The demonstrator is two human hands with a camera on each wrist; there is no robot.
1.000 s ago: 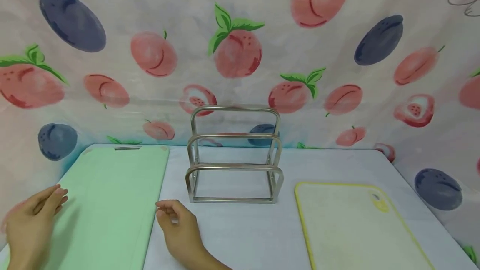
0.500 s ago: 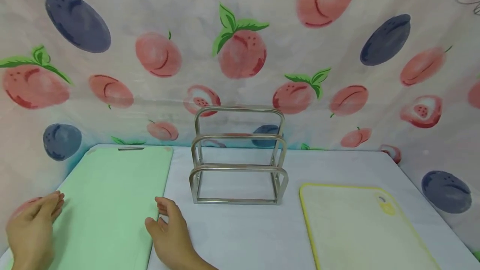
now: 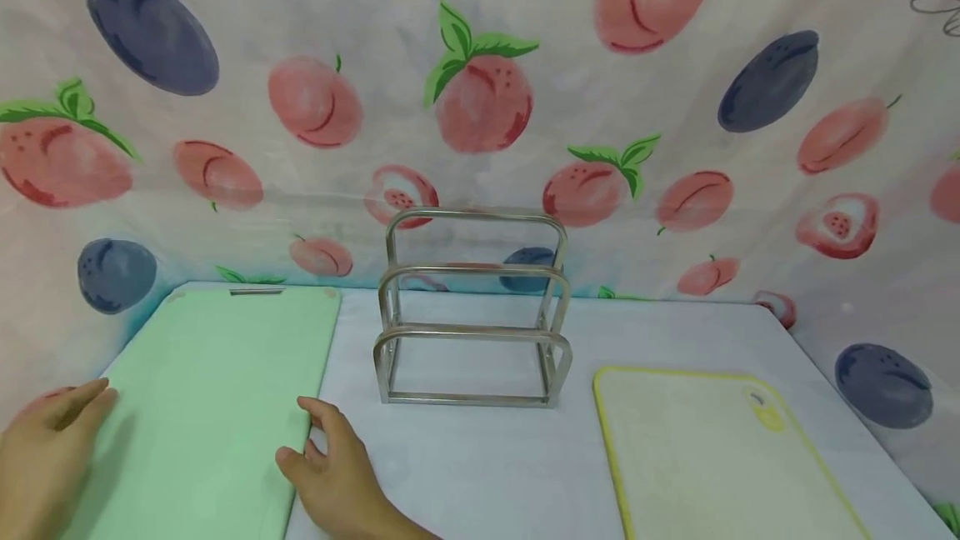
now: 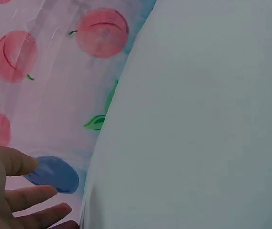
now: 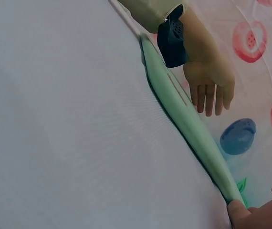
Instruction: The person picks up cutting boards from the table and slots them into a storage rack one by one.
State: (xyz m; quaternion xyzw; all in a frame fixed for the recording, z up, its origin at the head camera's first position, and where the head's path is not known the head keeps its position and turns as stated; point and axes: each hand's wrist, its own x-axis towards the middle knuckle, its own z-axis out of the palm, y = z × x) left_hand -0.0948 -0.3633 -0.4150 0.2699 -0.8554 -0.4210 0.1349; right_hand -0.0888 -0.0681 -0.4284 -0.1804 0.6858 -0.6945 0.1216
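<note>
A light green cutting board (image 3: 217, 373) lies flat on the left of the table, a metal-lined slot near its far edge. My left hand (image 3: 48, 448) is beside the board's left edge, its fingers extended. In the left wrist view the fingers of this hand (image 4: 36, 200) are spread apart and hold nothing. My right hand (image 3: 333, 469) is at the board's right edge, thumb over the green surface and fingertips right at the rim. In the right wrist view a finger (image 5: 238, 210) touches the edge of the green board (image 5: 188, 119), with the thumb held apart.
A metal rack (image 3: 472, 332) with several upright loops stands at the middle back. To the right lies a whitish cutting board (image 3: 712, 448) with a yellow rim. A fruit-print sheet (image 3: 480, 107) hangs behind the white table (image 3: 465, 473).
My right hand has shifted left, from just beside the green board to its right edge, with thumb and index finger spreading apart. The left hand has moved slightly left. Both boards and the rack stay put.
</note>
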